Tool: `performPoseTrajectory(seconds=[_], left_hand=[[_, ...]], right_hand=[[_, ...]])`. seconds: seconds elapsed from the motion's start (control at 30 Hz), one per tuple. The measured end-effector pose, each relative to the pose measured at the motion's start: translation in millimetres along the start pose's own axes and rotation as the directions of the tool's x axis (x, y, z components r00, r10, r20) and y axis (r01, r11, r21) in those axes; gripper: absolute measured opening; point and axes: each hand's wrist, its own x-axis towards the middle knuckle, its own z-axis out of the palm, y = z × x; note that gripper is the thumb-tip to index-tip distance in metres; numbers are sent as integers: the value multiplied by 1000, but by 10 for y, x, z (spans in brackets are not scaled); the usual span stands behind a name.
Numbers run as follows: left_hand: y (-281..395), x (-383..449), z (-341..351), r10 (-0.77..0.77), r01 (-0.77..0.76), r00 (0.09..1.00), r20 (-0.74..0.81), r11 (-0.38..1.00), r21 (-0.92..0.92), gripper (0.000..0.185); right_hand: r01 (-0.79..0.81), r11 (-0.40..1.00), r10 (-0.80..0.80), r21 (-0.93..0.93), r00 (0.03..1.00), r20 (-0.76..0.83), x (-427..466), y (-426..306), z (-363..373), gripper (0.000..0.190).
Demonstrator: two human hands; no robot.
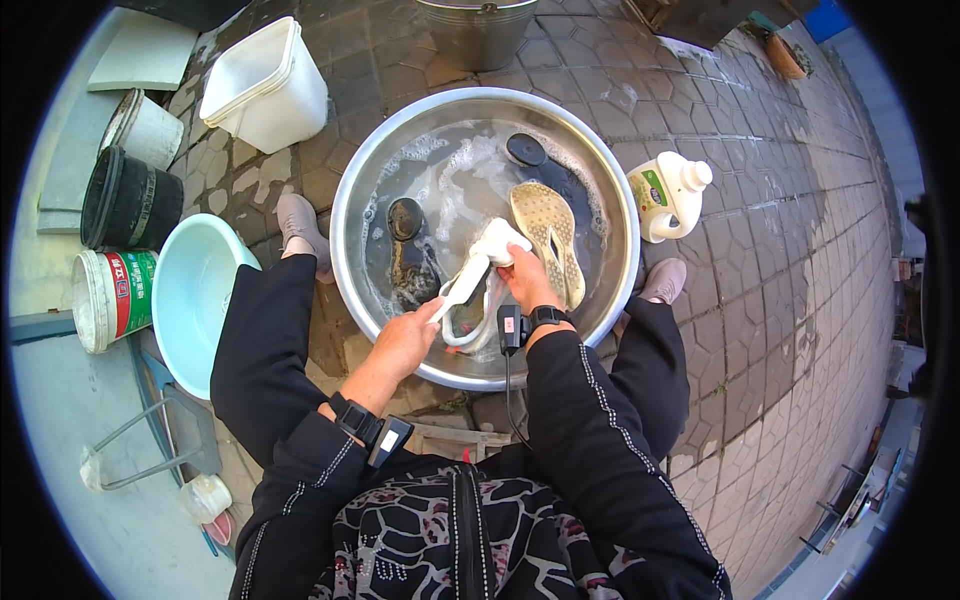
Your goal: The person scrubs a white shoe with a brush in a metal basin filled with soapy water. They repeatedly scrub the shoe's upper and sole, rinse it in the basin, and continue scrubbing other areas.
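Observation:
A wide metal basin of sudsy water stands between my feet. My left hand grips the white handle of what looks like a brush; its head cannot be told apart from the white shoe. The fingers of my right hand hold that shoe near its white toe, above the water. Just right of it, another shoe lies with its pale studded sole facing up. To the left sits a dark shoe, partly under water, with a round black object at its end. Another black oval object shows near the far side.
A white detergent jug stands right of the basin. Beyond it is a metal bucket. On the left are a white square bucket, a light blue plastic basin, a black bucket and a labelled paint bucket.

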Motion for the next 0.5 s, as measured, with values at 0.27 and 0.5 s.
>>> performPoseTrajectory(seconds=[0.27, 0.5], left_hand=[[-23, 687, 338, -22, 30, 998, -64, 991, 129, 43], [-143, 950, 454, -121, 133, 986, -111, 986, 103, 43]], right_hand=[[39, 994, -40, 100, 999, 11, 164, 253, 152, 25], [-69, 976, 66, 208, 998, 23, 150, 394, 118, 25]])
